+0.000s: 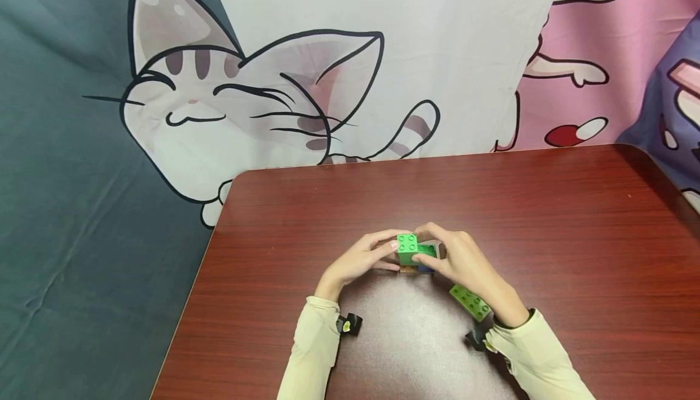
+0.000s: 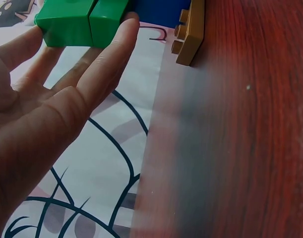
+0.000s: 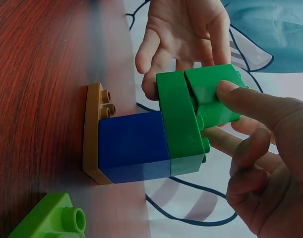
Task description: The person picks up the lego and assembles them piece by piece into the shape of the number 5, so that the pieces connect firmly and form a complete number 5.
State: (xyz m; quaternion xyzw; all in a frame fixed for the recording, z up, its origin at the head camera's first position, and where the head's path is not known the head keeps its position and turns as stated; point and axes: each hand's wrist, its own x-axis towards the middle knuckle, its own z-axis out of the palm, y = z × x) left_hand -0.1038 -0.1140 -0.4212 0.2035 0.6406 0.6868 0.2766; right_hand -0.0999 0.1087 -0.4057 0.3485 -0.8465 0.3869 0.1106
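A small stack of toy building bricks stands on the table between both hands. At its bottom lies a tan studded plate [image 3: 91,134], with a blue brick [image 3: 134,141] on it and a longer green brick [image 3: 177,106] above. On one end of that sits a square green brick [image 1: 407,247], slightly tilted, a thin gap showing beneath it in the right wrist view. My right hand [image 1: 462,257] pinches the square green brick, thumb on its near face. From the left, my left hand [image 1: 361,261] steadies the same brick with its thumb, a fingertip against the longer green brick.
A lime green brick [image 1: 469,301] with studs up lies on the brown wooden table [image 1: 262,303], beside my right wrist. Behind the far table edge hangs a cloth [image 1: 465,35] printed with cartoon cats. Small black cameras [image 1: 352,324] are strapped at both wrists.
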